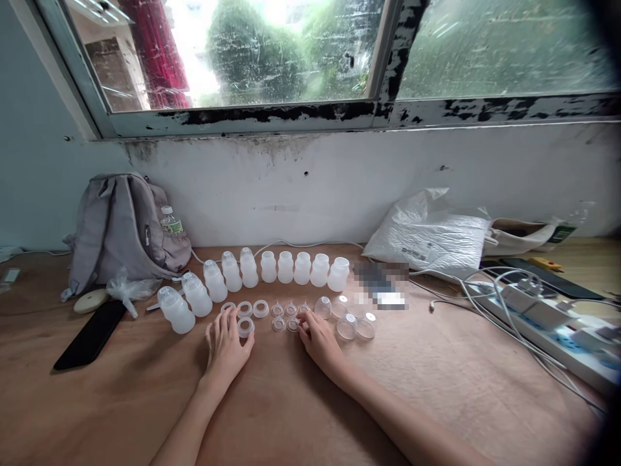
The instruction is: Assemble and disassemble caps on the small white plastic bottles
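Observation:
My left hand [227, 344] curls round a translucent screw ring [246, 327], thumb on its right side and fingers on its left. Further screw rings [261, 309] lie just beyond it. The fingers of my right hand [319, 342] are pinched at a clear bottle nipple, mostly hidden under the fingertips. Other nipples [278, 323] stand in two short rows to its left. Clear domed caps [346, 327] are grouped right of that hand. Behind, open frosted baby bottles [302, 268] stand in a row, and several topped baby bottles [196, 294] curve off to the left.
A grey backpack [121, 226] leans at the back left, near a black phone-like slab [90, 336] and a crumpled plastic bag [130, 288]. At right are a silvery parcel bag [431, 233], a power strip [557, 336] and loose white cables. A blurred patch covers something beside the caps.

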Motion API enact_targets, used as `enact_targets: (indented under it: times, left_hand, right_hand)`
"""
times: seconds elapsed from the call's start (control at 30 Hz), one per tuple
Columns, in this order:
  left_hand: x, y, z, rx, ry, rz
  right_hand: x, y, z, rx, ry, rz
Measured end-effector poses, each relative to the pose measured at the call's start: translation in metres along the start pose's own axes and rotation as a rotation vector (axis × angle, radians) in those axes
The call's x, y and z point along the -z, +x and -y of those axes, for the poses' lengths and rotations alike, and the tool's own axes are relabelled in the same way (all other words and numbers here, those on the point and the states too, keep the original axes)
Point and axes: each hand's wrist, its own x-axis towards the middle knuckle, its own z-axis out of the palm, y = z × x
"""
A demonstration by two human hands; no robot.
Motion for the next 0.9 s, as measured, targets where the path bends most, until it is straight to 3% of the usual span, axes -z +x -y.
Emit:
enact_targets:
  times: [0.67,0.77,0.9]
  left_hand:
    - [0.006,0.003,0.003,0.017,-0.063,-0.043]
    - [0.007,0.004,0.003,0.001,-0.087,-0.046]
    - [0.006,0.005,0.003,-0.024,-0.113,-0.052]
  right_hand:
    - [0.006,0.004,0.010,-0.001,-0.017,-0.054]
    - [0.010,0.021,0.027,0.027,-0.086,-0.071]
    - [0.008,0.067,0.058,0.051,-0.150,-0.053]
